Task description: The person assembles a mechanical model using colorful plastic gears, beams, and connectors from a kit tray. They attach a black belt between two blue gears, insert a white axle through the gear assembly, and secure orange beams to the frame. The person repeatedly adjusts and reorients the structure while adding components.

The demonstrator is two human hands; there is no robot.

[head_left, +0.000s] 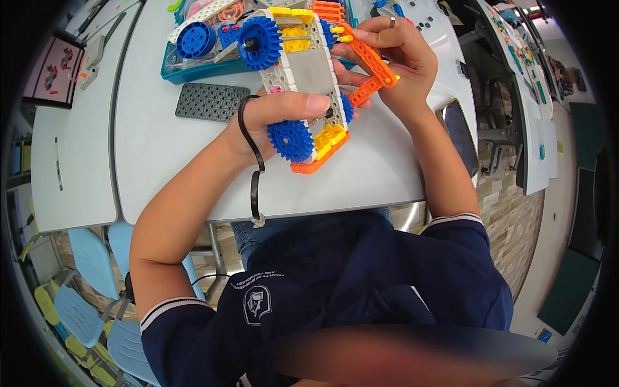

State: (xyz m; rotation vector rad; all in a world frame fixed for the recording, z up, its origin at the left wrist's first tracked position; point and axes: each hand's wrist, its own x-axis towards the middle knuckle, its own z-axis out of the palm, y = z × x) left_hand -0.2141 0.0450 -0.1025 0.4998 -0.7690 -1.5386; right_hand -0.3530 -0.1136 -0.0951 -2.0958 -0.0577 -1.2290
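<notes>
My left hand [280, 111] grips a toy building-block vehicle [311, 72] above the table, the thumb across its grey box. Blue gear-like wheels [291, 141] sit at its corners, with yellow pieces and an orange beam at the near end. At its right side my right hand [406, 61] pinches the upper end of an orange linkage [369, 57], close to small yellow pegs [342, 35]. The linkage bends at a joint, and its lower beam runs back toward the vehicle. A black cable [254, 193] hangs past my left wrist, its plug near the table edge. Some right fingers are hidden behind the vehicle.
Behind the vehicle stands a teal tray [184, 75] of loose parts, including a blue wheel [196, 40]. A dark grey perforated plate [213, 102] lies left of my hand. A phone [458, 137] rests at the table's right edge. A screen [53, 69] stands far left.
</notes>
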